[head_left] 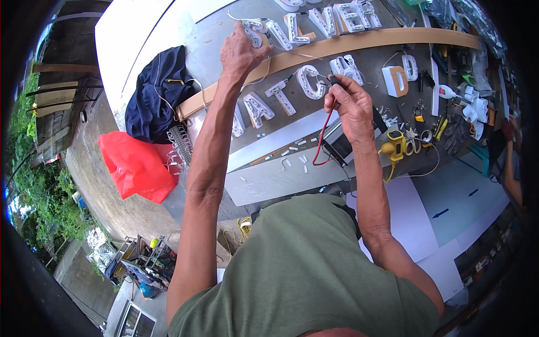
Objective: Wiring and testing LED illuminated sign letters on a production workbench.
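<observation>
My left hand [241, 53] reaches to the far side of the table and grips a curved white sign-letter casing [256, 37], its fingers and thumb on either side of the lower end. Closer to me, my right hand [352, 109] pinches a small black connector [334, 81] between thumb and fingers. A red wire [321, 137] hangs in a loop below that hand, beside a black vented metal box [338, 143]. Just left of the connector lies a round open letter casing [310, 82], lined inside with small LED modules. Thin wires run among the casings.
A long brown strip [370, 40] crosses the table between two rows of letters. A yellow power tool [394, 145] and tape rolls lie right. Small white modules are scattered by a pale panel [264, 184]. Dark cloth [157, 95] and a red bag [135, 167] sit left.
</observation>
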Tool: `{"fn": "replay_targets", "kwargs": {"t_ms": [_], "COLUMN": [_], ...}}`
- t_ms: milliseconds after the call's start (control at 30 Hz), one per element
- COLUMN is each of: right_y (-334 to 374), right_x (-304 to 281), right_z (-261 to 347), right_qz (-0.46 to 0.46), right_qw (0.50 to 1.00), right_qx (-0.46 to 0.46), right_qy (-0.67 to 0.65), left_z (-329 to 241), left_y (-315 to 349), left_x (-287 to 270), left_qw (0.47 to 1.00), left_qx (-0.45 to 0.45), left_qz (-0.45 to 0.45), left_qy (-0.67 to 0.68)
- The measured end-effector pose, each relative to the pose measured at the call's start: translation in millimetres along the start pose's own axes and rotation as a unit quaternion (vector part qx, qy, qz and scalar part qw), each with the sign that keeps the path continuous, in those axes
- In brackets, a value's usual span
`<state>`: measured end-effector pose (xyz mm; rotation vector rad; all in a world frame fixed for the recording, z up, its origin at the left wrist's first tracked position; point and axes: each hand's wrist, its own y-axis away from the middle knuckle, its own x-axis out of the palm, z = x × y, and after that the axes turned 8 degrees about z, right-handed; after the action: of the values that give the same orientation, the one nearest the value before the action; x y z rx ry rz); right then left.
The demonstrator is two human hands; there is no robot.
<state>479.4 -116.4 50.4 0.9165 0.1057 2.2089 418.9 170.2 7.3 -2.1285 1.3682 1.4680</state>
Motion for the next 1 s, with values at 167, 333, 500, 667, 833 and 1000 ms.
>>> {"fn": "replay_targets", "kwargs": {"t_ms": [167, 333, 500, 667, 833, 1000], "right_y": [2, 2, 1, -1, -3, -2], "right_x": [3, 4, 2, 4, 1, 4], "right_z": [-1, -7, -15, -16, -15, -12], "right_qz": [-0.008, -0.002, 0.0, -0.006, -0.007, -0.021], "right_qw": [1.0, 0.999, 0.999, 0.998, 0.998, 0.997], "right_qx": [0.008, 0.012, 0.023, 0.033, 0.025, 0.022], "right_qy": [0.028, 0.042, 0.049, 0.061, 0.066, 0.067], "left_z": [5, 27, 60, 50, -25, -57], "left_y": [-6, 3, 18, 34, 49, 33], "left_x": [8, 3, -15, -25, -24, 24], "left_qw": [0.999, 0.997, 0.996, 0.992, 0.944, 0.936], "left_qx": [0.005, 0.046, 0.072, 0.096, 0.282, 0.315], "left_qz": [-0.04, -0.037, -0.009, -0.04, -0.131, -0.104], "left_qy": [-0.032, -0.055, -0.055, -0.074, -0.113, -0.119]}}
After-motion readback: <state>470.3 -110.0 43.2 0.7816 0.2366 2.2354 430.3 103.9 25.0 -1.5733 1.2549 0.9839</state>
